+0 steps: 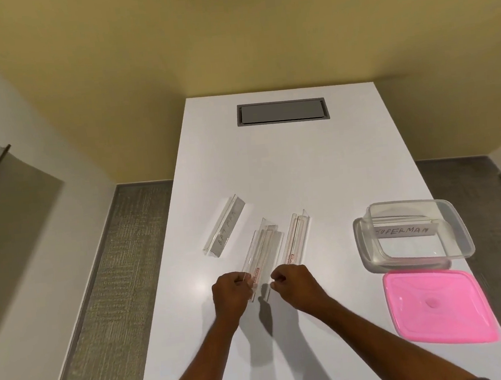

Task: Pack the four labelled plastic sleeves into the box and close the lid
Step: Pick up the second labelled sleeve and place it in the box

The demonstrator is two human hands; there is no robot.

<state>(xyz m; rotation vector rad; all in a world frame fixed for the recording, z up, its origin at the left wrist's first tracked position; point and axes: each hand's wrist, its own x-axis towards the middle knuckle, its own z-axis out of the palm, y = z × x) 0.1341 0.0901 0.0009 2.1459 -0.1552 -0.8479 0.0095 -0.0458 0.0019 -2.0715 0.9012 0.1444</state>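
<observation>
- Left hand [231, 289] pinches the middle sleeve's [260, 256] near end; its long axis runs away from the person.
- Right hand [291, 282] is curled, just beside, holding nothing discernible.
- Open box [368, 249] lies far right on the table [271, 163].

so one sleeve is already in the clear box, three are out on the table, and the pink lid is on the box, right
Not quite. The head view shows the pink lid lying flat on the table in front of the clear box, not on it. The rest holds: the SUPERMAN sleeve is inside, three remain out.
</observation>
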